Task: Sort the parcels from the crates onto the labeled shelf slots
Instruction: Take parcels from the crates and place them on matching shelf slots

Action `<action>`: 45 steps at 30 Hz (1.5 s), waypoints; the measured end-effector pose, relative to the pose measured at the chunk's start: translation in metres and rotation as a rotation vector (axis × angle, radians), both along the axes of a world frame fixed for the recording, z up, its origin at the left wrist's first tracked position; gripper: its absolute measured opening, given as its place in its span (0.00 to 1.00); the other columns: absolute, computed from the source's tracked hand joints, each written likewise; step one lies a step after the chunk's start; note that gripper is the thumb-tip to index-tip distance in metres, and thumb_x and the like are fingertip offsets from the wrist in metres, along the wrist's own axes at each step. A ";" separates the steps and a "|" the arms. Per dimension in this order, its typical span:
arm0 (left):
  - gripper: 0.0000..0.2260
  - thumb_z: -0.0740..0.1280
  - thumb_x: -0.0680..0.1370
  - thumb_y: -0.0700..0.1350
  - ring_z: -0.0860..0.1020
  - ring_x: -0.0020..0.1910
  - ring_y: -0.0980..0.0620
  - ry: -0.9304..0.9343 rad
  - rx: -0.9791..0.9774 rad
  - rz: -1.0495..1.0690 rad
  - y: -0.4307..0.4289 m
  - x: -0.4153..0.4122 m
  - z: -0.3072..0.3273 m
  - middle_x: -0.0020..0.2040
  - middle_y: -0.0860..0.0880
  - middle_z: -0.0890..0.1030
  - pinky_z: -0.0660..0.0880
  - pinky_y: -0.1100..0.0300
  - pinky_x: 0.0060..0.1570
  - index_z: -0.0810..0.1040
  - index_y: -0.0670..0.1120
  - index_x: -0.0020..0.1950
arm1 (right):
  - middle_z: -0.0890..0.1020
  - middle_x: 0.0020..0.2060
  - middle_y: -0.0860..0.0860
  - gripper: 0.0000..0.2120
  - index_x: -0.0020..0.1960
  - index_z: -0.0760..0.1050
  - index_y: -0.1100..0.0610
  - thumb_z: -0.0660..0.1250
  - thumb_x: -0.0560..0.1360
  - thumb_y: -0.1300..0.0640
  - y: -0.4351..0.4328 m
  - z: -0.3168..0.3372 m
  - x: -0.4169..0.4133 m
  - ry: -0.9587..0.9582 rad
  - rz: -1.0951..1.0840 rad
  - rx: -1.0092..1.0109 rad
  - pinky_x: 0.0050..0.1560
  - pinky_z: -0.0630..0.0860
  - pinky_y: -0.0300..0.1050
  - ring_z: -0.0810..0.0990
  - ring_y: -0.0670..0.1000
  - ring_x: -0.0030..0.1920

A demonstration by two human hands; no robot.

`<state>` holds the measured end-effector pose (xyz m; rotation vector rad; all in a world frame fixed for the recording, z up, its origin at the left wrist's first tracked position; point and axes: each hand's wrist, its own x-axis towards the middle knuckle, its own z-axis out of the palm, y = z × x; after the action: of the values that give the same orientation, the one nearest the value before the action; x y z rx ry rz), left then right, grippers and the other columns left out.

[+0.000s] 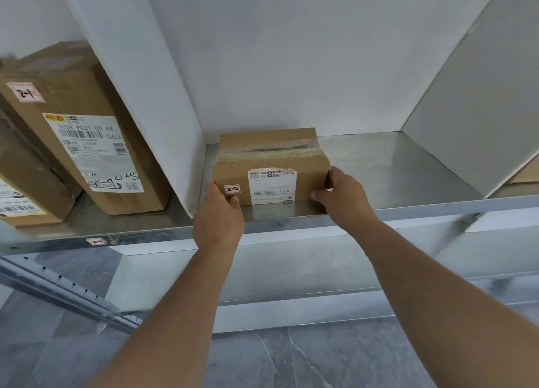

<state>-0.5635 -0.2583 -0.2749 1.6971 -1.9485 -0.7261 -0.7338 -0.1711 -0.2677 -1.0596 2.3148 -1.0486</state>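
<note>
A small brown cardboard parcel (269, 160) rests on the metal shelf (393, 166), at the left of the middle slot, close to the white divider (140, 75). It carries a white shipping label and a small tag reading 2-2. My left hand (218, 215) grips its front left corner. My right hand (341, 195) grips its front right corner, with the thumb on the front face.
Tall cardboard boxes (87, 137), one tagged 2-1, stand in the left slot; a 2-1 tag (95, 241) marks that slot's shelf edge. Another white divider (478, 102) bounds the middle slot on the right, with a box edge (525, 175) beyond. Grey floor lies below.
</note>
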 end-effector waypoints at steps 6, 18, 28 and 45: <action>0.14 0.60 0.82 0.46 0.77 0.59 0.41 0.012 0.010 -0.018 -0.001 0.002 -0.001 0.61 0.44 0.78 0.74 0.44 0.55 0.67 0.45 0.67 | 0.78 0.50 0.53 0.13 0.62 0.71 0.59 0.64 0.77 0.63 0.000 -0.001 -0.002 -0.019 0.024 -0.013 0.45 0.72 0.43 0.76 0.53 0.47; 0.13 0.61 0.82 0.47 0.76 0.60 0.41 0.049 0.023 -0.025 0.000 0.004 -0.001 0.62 0.45 0.78 0.74 0.44 0.58 0.68 0.45 0.66 | 0.78 0.50 0.55 0.11 0.59 0.71 0.60 0.65 0.76 0.62 -0.002 -0.001 -0.002 0.019 0.017 0.026 0.48 0.74 0.48 0.76 0.56 0.48; 0.18 0.62 0.81 0.46 0.77 0.62 0.43 0.145 -0.049 -0.052 0.019 0.015 -0.001 0.68 0.50 0.75 0.75 0.45 0.58 0.64 0.49 0.71 | 0.77 0.63 0.54 0.32 0.75 0.62 0.54 0.70 0.74 0.57 0.009 -0.002 0.001 0.038 -0.018 0.031 0.63 0.73 0.57 0.75 0.56 0.62; 0.17 0.61 0.81 0.53 0.74 0.63 0.55 0.450 0.153 0.148 0.147 0.117 0.013 0.67 0.53 0.75 0.67 0.62 0.57 0.71 0.49 0.68 | 0.75 0.62 0.50 0.16 0.60 0.75 0.52 0.68 0.75 0.48 0.098 0.006 0.161 -0.051 0.011 -0.040 0.60 0.73 0.51 0.76 0.48 0.56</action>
<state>-0.4468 -0.1115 -0.2619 1.5731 -1.4756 -1.1121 -0.5732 -0.0736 -0.2619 -1.0474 2.2539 -1.1088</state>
